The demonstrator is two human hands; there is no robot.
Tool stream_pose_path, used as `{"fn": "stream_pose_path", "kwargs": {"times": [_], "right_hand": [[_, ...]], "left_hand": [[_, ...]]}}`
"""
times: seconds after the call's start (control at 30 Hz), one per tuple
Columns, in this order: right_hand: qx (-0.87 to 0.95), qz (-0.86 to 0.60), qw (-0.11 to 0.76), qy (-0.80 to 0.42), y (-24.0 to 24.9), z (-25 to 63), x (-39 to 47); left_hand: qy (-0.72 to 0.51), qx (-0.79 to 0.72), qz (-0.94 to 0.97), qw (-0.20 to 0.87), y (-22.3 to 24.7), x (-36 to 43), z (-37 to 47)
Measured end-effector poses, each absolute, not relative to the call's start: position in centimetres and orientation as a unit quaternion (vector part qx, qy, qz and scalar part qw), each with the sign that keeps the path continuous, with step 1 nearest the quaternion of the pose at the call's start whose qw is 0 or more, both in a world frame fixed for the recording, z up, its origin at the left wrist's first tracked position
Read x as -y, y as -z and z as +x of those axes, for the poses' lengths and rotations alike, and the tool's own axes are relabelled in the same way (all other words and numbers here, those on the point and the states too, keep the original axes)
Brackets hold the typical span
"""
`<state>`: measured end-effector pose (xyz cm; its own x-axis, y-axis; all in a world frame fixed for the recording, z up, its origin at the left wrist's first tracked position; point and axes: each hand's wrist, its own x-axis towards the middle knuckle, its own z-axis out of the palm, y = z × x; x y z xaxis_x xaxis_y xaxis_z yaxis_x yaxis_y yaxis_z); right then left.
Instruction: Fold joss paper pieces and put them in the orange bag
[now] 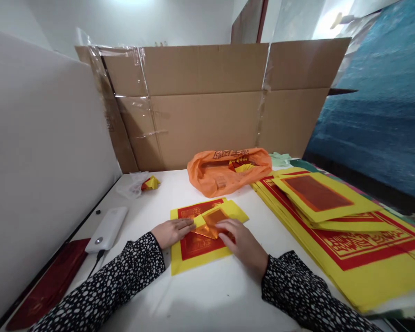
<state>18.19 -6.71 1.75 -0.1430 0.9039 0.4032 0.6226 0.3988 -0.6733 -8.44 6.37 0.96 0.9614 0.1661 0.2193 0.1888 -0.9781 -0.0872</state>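
Note:
A yellow sheet of paper with a red printed panel (193, 251) lies on the white table in front of me. On top of it rests a smaller yellow paper with an orange foil square (215, 216), its left part folded over. My left hand (174, 232) lies flat with fingers stretched out, pressing the folded yellow edge. At the right side of the foil paper is my right hand (240, 240), thumb and fingers curved and apart, the fingertips touching the paper's edge. Whether they pinch it is hard to see.
An orange plastic bag (210, 182) holding folded red and yellow paper stands behind. Stacked large printed sheets (359, 240) with smaller foil papers (318, 193) lie at right. At left are a white power bank (109, 228), a dark red packet (51, 286) and a folded paper piece (152, 183). Cardboard (207, 110) walls the back.

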Motion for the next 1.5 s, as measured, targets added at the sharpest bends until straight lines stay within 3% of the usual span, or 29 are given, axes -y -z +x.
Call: {"fn": "stream_pose_path", "kwargs": {"times": [0.23, 0.33, 0.43, 0.53, 0.63, 0.7, 0.83, 0.97, 1.17, 1.37, 1.5], "right_hand": [[0.812, -0.51, 0.28, 0.047, -2.0, 14.7, 5.1], [0.826, -0.463, 0.301, 0.108, -2.8, 15.4, 4.5], [0.84, -0.368, 0.397, 0.045, -4.4, 17.5, 4.8], [0.825, -0.304, 0.458, -0.131, -5.9, 19.9, 5.3], [0.803, -0.306, 0.412, -0.303, -6.4, 22.0, 4.8], [0.795, -0.331, 0.367, -0.35, -6.0, 23.4, 3.7], [0.803, -0.385, 0.287, -0.352, -4.6, 25.5, 1.1], [0.825, -0.411, 0.219, -0.321, -4.1, 25.4, 0.0], [0.764, -0.535, 0.307, -0.191, -2.2, 23.0, 0.3], [0.678, -0.628, 0.316, -0.215, -0.5, 22.1, 0.0], [0.627, -0.62, 0.381, -0.278, -0.2, 21.9, -0.6]], "left_hand": [[0.155, 0.103, -0.974, 0.133, -3.4, -3.4, -6.4], [0.192, 0.094, -0.969, 0.127, -5.3, -0.7, -6.2], [0.253, 0.066, -0.962, 0.083, -6.6, 0.6, -7.2], [0.268, 0.086, -0.956, 0.086, -6.4, -0.3, -8.2], [0.228, 0.122, -0.957, 0.129, -4.8, -2.0, -8.4], [0.205, 0.11, -0.963, 0.138, -3.5, -2.7, -8.1], [0.168, 0.115, -0.973, 0.112, -1.4, -2.0, -6.3], [0.127, 0.215, -0.966, 0.071, -1.0, -0.6, -4.1], [0.12, 0.307, -0.944, 0.032, -0.8, -1.5, -3.5], [0.132, 0.309, -0.942, 0.014, -0.5, -1.6, -3.7], [0.133, 0.304, -0.944, 0.005, -1.0, -1.3, -3.5]]}}
